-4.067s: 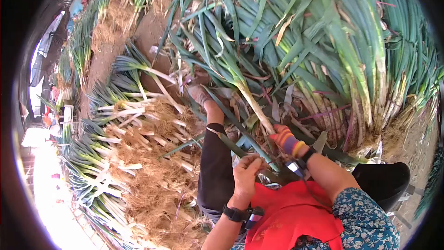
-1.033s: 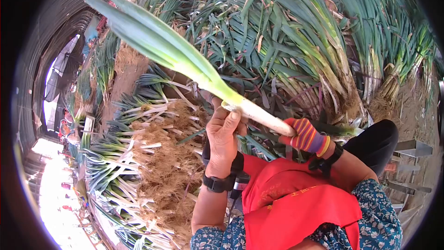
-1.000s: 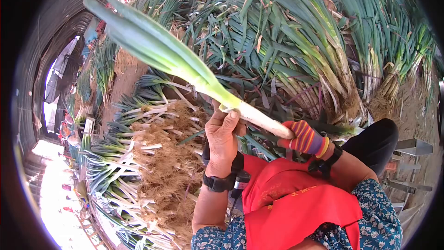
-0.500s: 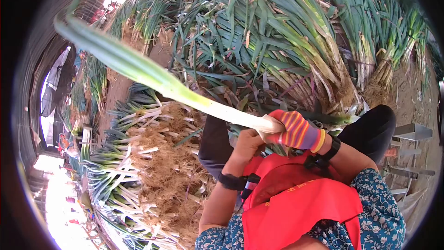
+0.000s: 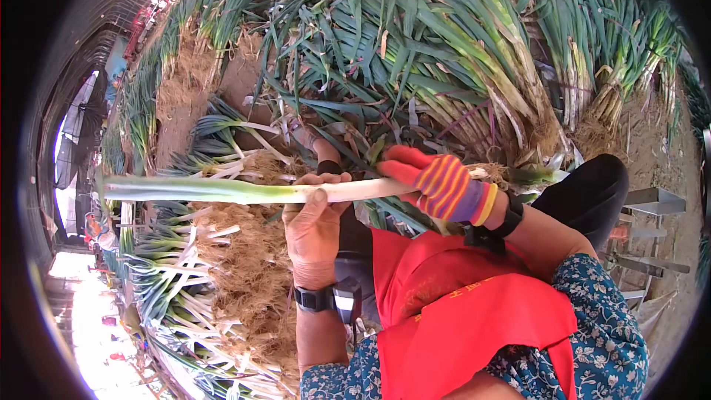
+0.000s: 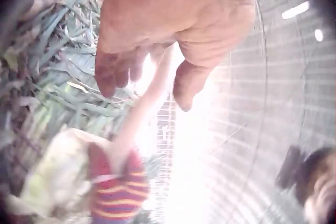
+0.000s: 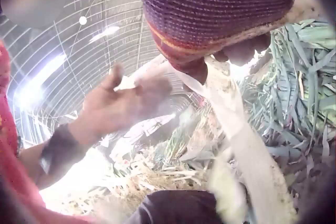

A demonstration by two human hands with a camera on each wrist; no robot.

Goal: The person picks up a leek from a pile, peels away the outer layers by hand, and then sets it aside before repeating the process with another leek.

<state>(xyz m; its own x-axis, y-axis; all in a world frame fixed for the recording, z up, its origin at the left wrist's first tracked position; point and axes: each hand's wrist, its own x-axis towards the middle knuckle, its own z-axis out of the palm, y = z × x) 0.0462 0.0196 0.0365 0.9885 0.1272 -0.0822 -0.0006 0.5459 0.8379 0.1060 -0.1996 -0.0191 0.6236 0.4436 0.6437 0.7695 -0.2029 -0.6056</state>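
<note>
One leek (image 5: 270, 193) lies nearly level across the head view, its green leaves to the left. My bare left hand (image 5: 312, 233) grips its stalk, thumb in front and fingers behind. Around the stalk near the root end is my right hand (image 5: 452, 189), in a striped glove. In the left wrist view the pale stalk (image 6: 144, 108) runs from the gloved hand (image 6: 119, 187) up between the thumb and fingers of my left hand (image 6: 173, 19). A pale, loose strip (image 7: 257, 166) hangs from my right hand (image 7: 215, 14) in the right wrist view.
Leeks with brown roots (image 5: 248, 274) are piled at the left. Large leafy leeks (image 5: 489, 52) cover the ground ahead, with upright bundles (image 5: 581, 52) at the right. A metal stand (image 5: 655, 201) is beside the right knee (image 5: 592, 185).
The leek has swung from a slant to nearly level. My left hand has moved left from the root end to the middle of the stalk; the loose strip now hangs from my right hand.
</note>
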